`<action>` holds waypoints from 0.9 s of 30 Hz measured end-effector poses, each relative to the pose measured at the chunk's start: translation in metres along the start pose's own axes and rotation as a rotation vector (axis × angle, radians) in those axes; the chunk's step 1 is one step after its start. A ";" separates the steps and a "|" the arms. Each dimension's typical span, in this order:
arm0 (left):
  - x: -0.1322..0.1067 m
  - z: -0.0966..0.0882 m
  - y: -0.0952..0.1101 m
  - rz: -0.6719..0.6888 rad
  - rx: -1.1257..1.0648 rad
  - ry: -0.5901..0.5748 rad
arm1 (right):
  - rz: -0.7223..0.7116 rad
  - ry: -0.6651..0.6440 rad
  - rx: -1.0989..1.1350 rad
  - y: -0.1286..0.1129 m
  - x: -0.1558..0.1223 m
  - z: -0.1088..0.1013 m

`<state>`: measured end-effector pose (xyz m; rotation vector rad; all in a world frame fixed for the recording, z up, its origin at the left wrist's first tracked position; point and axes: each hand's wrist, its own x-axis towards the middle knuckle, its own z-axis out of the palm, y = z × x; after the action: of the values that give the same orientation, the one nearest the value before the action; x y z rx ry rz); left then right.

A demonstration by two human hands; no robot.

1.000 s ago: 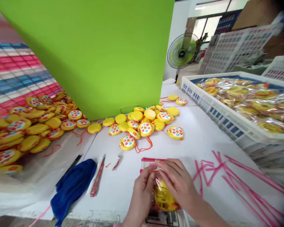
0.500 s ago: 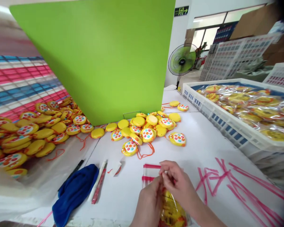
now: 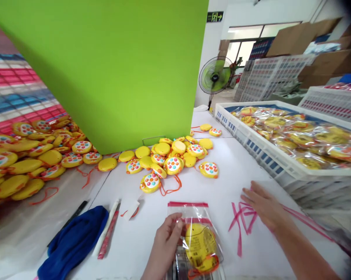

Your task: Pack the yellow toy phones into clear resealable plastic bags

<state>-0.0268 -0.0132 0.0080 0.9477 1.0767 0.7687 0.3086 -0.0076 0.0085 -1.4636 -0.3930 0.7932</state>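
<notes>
A left hand (image 3: 165,239) pinches the left edge of a clear bag (image 3: 190,212) between thumb and fingers, a yellow toy (image 3: 198,243) inside, cord toward the wearer. The bag lies on the table (image 3: 222,190), between the two hands. To its right, a right hand (image 3: 265,208) reaches out palm down, fingers extended over pink strips (image 3: 241,223); whether any strip clings beneath cannot be told.

The package looks light: a likely stiff, smooth toy in a thin, slippery film that should crease easily. The best hold is probably the toy's rim through the film, or the flat margin by the pink band, sparing the film from strain.

Left of the left hand rests a blue cloth (image 3: 76,237). Beyond both hands are loose toys (image 3: 174,165); past the right, a crate (image 3: 253,147) of bagged toys (image 3: 304,136); farthest, a fan (image 3: 214,76).
</notes>
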 end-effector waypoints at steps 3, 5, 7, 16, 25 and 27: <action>0.000 -0.001 0.001 0.012 0.005 -0.045 | -0.210 0.014 -0.019 -0.008 -0.016 0.014; 0.001 -0.002 0.000 0.020 0.028 -0.045 | -0.225 -0.116 -0.080 -0.009 -0.026 0.027; 0.003 -0.004 -0.002 0.026 0.051 -0.037 | -0.158 -0.372 -0.283 -0.005 -0.036 0.038; 0.003 -0.007 -0.002 0.041 0.004 -0.070 | -0.051 -0.604 -0.417 -0.011 -0.046 0.052; 0.003 -0.006 0.000 0.049 -0.028 -0.055 | -0.369 -0.420 -0.766 -0.008 -0.043 0.047; 0.003 -0.007 0.000 0.057 -0.023 -0.059 | -0.385 -0.417 -0.776 -0.011 -0.049 0.052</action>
<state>-0.0325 -0.0092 0.0058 0.9794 0.9908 0.7937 0.2412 -0.0023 0.0356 -1.8344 -1.3738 0.6508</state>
